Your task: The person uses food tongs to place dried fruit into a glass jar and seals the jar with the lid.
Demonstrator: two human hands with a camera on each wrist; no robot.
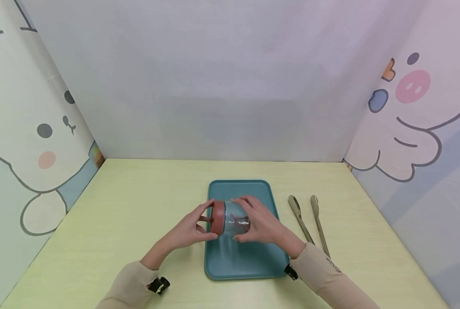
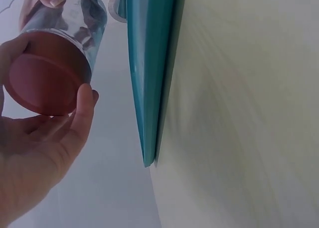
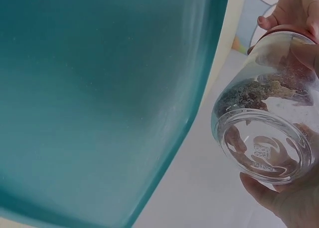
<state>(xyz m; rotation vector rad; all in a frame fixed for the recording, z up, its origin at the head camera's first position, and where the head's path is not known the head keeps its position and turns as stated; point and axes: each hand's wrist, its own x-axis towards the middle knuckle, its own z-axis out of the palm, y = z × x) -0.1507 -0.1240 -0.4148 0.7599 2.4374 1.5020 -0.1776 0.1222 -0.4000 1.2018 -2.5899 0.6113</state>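
A clear jar (image 1: pixel 233 218) with a reddish-brown lid (image 1: pixel 217 219) is held on its side above a teal tray (image 1: pixel 237 264). My left hand (image 1: pixel 187 228) grips the lid, thumb and fingers spread around its rim; the left wrist view shows the lid's flat top (image 2: pixel 47 83). On the other end, my right hand (image 1: pixel 263 224) holds the jar's body near the base. The right wrist view shows the jar's round base (image 3: pixel 264 145), with embossed marks. Dark mottled patches show through the wall; whether they are contents or reflections I cannot tell.
Right of the tray, a metal spoon (image 1: pixel 300 218) and a metal fork (image 1: pixel 319 221) lie on the pale wooden table (image 1: pixel 148 189), partly beside my right forearm. A plain backdrop (image 1: pixel 230 86) stands behind, with cartoon-printed curtains on both sides.
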